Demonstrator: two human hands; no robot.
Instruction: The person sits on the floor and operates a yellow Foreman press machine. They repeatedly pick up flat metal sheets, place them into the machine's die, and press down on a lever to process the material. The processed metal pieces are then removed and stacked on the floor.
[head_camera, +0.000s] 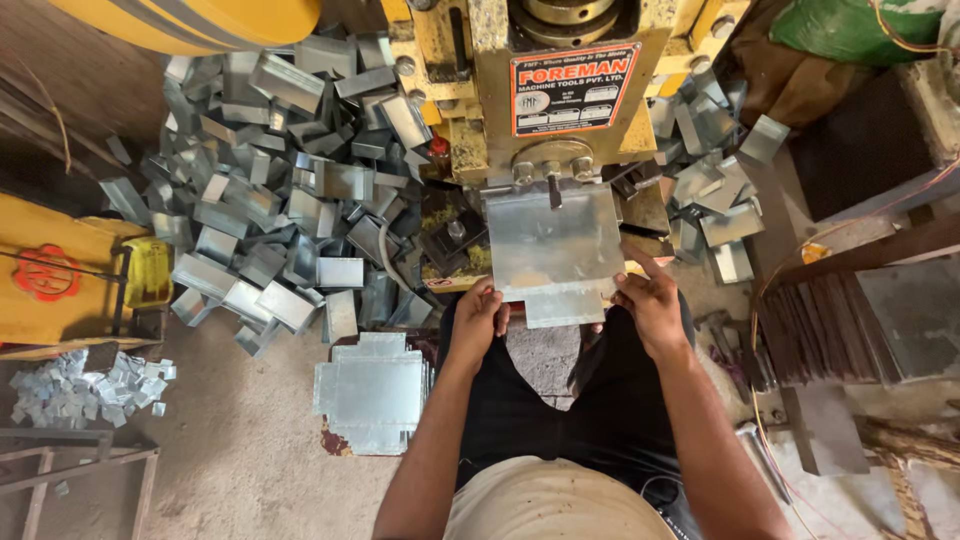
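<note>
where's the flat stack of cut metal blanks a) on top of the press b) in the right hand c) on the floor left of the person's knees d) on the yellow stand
c: the stack of blanks lies on the floor left of the knees, while both hands, left hand and right hand, hold a single sheet at the press.

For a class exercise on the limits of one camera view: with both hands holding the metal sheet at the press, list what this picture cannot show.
Head view:
- Die under the metal sheet: covered by the sheet.
- Fingertips of left hand and right hand: some tucked beneath the sheet.
- Yellow press: top cut off by the upper edge.
- Pile of bent metal pieces: lower ones buried.
- Stack of flat blanks: count too fine to tell.
</note>
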